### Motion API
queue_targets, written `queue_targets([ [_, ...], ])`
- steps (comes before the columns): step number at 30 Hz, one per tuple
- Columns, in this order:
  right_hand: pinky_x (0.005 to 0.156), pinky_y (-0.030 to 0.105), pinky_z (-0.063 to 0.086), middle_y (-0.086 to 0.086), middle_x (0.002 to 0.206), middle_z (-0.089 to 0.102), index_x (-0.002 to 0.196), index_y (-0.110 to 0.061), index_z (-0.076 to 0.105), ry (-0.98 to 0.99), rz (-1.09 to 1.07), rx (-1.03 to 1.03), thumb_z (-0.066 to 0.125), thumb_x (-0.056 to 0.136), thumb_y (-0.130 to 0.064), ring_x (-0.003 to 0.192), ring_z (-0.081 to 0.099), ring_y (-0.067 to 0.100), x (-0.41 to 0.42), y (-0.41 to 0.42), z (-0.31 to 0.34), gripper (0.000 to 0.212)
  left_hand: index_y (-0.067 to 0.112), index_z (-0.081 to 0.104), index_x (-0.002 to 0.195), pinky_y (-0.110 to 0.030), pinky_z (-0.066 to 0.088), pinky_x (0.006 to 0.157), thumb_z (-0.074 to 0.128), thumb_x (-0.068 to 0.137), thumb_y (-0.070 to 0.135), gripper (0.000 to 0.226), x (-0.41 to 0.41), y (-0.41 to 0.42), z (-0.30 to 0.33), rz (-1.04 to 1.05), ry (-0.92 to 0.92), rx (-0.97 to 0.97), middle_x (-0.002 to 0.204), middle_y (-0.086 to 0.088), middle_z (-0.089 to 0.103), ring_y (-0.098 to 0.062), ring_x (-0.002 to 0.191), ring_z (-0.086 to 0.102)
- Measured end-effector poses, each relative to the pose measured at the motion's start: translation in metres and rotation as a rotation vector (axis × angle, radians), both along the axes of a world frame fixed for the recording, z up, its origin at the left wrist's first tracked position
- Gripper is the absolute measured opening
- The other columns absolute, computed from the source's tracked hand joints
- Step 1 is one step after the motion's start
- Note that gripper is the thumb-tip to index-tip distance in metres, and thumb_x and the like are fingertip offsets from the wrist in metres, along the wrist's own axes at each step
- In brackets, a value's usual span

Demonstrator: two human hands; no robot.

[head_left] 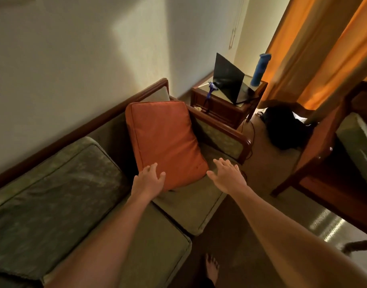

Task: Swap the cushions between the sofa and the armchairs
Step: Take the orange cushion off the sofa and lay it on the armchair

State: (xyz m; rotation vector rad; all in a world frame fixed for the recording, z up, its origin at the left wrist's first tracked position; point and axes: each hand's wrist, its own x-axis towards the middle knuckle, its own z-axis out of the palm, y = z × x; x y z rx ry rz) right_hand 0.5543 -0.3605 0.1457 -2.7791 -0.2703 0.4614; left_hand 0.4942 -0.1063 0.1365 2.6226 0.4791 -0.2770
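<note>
An orange cushion [164,142] leans against the backrest at the right end of the green sofa [191,206]. A green patterned cushion [53,196] leans on the sofa's left part. My left hand [149,179] rests with spread fingers on the orange cushion's lower left corner. My right hand [227,173] hovers open just right of the cushion's lower right corner, apart from it. An armchair [332,163] with a wooden frame stands at the right.
A wooden side table [226,109] beyond the sofa arm carries an open laptop [228,80] and a blue bottle [259,68]. A black bag [284,127] lies on the floor by orange curtains [315,48]. My bare foot [211,269] stands on carpet.
</note>
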Motion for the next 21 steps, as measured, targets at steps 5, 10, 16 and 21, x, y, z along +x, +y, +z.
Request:
queue_targets([
  [5, 0.121, 0.051, 0.012, 0.008, 0.161, 0.023, 0.154, -0.018, 0.025, 0.041, 0.072, -0.009, 0.038, 0.100, -0.051, 0.150, 0.015, 0.026, 0.074, 0.023, -0.031, 0.065, 0.018, 0.033, 0.147, -0.047, 0.038, 0.104, 0.039, 0.096, 0.046, 0.058, 0.050, 0.024, -0.025, 0.144, 0.002, -0.055, 0.148, -0.010, 0.040, -0.030, 0.131, 0.042],
  [10, 0.120, 0.050, 0.015, 0.008, 0.160, 0.027, 0.153, -0.018, 0.027, 0.076, 0.070, -0.033, 0.038, 0.099, -0.052, 0.148, 0.020, 0.027, 0.132, 0.053, -0.076, 0.065, 0.019, 0.035, 0.144, -0.048, 0.042, 0.097, 0.040, 0.095, 0.046, 0.056, 0.094, 0.062, -0.065, 0.220, 0.033, -0.063, 0.141, -0.011, 0.045, -0.031, 0.125, 0.045],
  [16, 0.119, 0.049, 0.016, 0.008, 0.160, 0.026, 0.153, -0.018, 0.027, 0.119, 0.043, -0.070, 0.039, 0.099, -0.052, 0.148, 0.021, 0.027, 0.178, 0.090, -0.139, 0.065, 0.019, 0.022, 0.150, -0.048, 0.037, 0.104, 0.043, 0.095, 0.044, 0.064, 0.143, 0.085, -0.127, 0.204, 0.066, -0.043, 0.152, -0.010, 0.030, -0.030, 0.134, 0.035],
  [21, 0.117, 0.048, 0.024, 0.010, 0.158, 0.030, 0.153, -0.016, 0.027, 0.127, -0.078, -0.044, 0.039, 0.099, -0.052, 0.145, 0.027, 0.028, 0.220, 0.106, -0.192, 0.067, 0.018, -0.004, 0.152, -0.053, 0.017, 0.117, 0.052, 0.091, 0.043, 0.087, 0.171, 0.101, -0.179, 0.319, 0.000, -0.009, 0.160, -0.013, -0.004, -0.038, 0.145, 0.006],
])
